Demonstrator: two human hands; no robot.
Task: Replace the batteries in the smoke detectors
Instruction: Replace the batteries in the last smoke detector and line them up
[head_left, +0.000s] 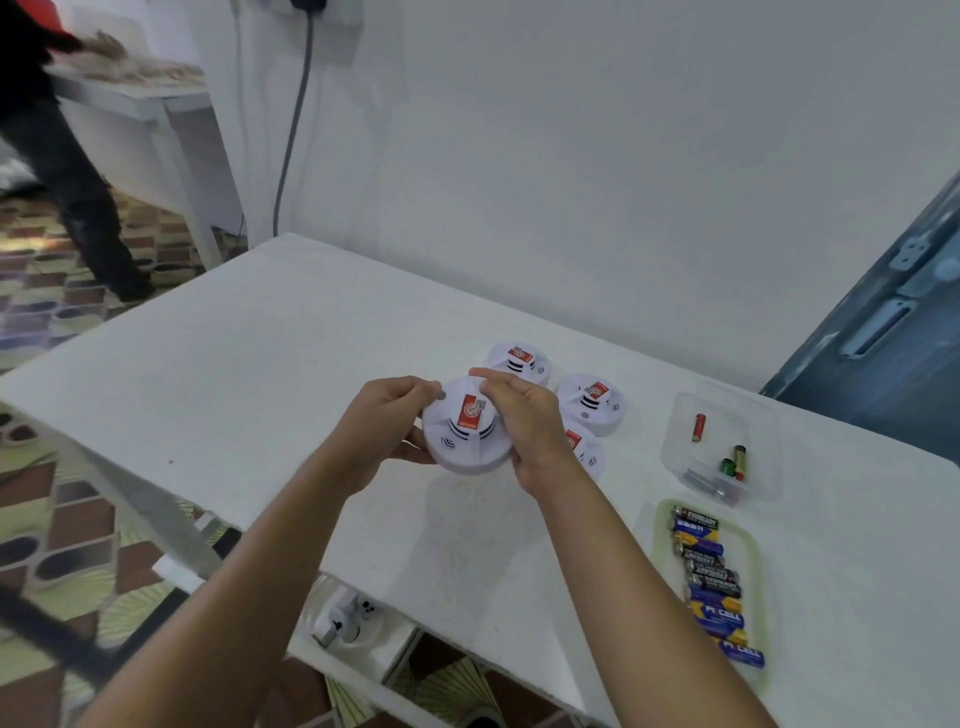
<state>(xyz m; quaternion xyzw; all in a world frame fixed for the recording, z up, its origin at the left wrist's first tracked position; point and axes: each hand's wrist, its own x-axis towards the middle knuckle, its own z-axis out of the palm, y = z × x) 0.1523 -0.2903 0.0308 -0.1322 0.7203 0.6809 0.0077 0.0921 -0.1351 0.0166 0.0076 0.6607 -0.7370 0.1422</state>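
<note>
A round white smoke detector (464, 436) with a red label is held above the white table (260, 364). My left hand (387, 415) grips its left rim and my right hand (519, 421) grips its right side. Three more white smoke detectors lie on the table behind: one at the back (519, 360), one to the right (592, 402), and one (587, 453) partly hidden by my right wrist. A flat tray (748, 540) near the right front holds several AA batteries (714, 582) in a row.
A clear plastic box (722, 447) to the right of the detectors holds a few loose batteries. A grey cable (296, 119) hangs down the wall. A blue door (883, 332) stands at the right. Another person (67, 156) stands far left by a second table.
</note>
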